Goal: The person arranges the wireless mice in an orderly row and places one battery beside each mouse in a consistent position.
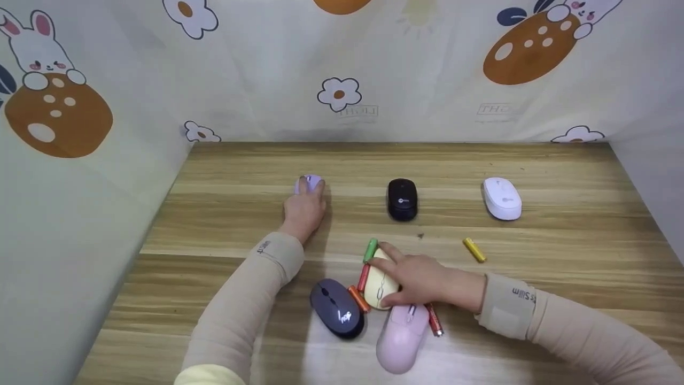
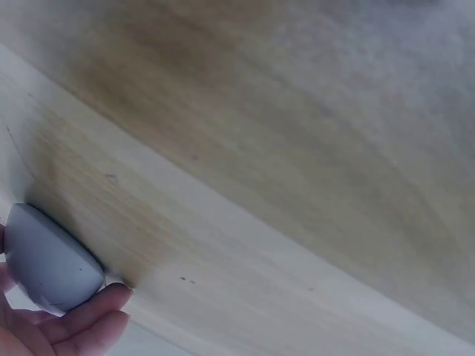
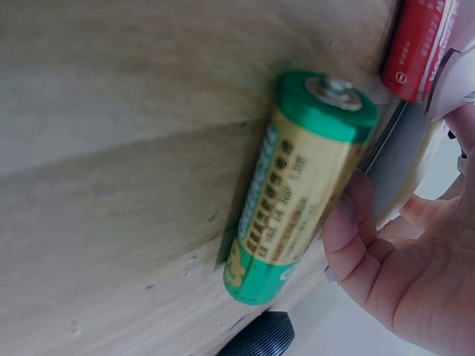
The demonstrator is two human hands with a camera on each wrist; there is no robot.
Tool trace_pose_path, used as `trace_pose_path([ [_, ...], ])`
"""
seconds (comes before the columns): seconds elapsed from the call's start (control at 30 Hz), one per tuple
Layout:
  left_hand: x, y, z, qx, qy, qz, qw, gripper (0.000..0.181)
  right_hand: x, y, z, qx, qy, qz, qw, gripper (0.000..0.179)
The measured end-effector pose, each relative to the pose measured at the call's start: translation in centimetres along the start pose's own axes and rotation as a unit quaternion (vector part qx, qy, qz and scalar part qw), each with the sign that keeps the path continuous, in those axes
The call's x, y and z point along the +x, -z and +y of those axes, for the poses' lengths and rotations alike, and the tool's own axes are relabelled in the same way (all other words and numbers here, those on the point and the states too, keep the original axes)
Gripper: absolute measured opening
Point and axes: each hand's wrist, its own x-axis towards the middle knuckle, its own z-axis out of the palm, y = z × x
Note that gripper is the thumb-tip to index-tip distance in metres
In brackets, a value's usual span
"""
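Observation:
My left hand (image 1: 304,210) grips a light purple computer mouse (image 1: 310,182) at the back left of the table. In the left wrist view that mouse (image 2: 52,259) sits between the thumb side and the curled fingers (image 2: 93,319). My right hand (image 1: 419,275) holds a pale yellow mouse (image 1: 378,283), fingers at its far end and thumb at its near end. Against it lie a green battery (image 1: 371,250), a red battery (image 1: 364,278) and an orange battery (image 1: 359,299). A green-and-gold battery (image 3: 297,193) lies close to the fingers in the right wrist view.
A black mouse (image 1: 402,199) and a white mouse (image 1: 502,199) stand at the back. Nearer are a dark grey mouse (image 1: 336,308), a pink mouse (image 1: 402,339) and another red battery (image 1: 434,321). A yellow battery (image 1: 474,249) lies right. Patterned cloth (image 1: 267,80) hangs behind the table.

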Motion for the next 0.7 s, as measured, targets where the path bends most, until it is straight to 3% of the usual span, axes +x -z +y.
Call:
trace_pose_path([
  [0.3,0.06,0.12,-0.05,-0.006,0.009,-0.024,0.9997,0.043,0.01,-0.01,0.0,0.004,0.0,-0.001,1.0,0.081],
  [0.57,-0.1,0.15,-0.07,0.0,0.003,-0.017,0.9998,0.044,0.0,-0.05,0.03,0.002,-0.003,0.001,1.0,0.081],
  [0.7,-0.11,0.36,-0.06,0.008,-0.001,-0.028,0.9996,0.046,-0.05,-0.06,0.02,0.004,-0.002,0.005,1.0,0.08],
])
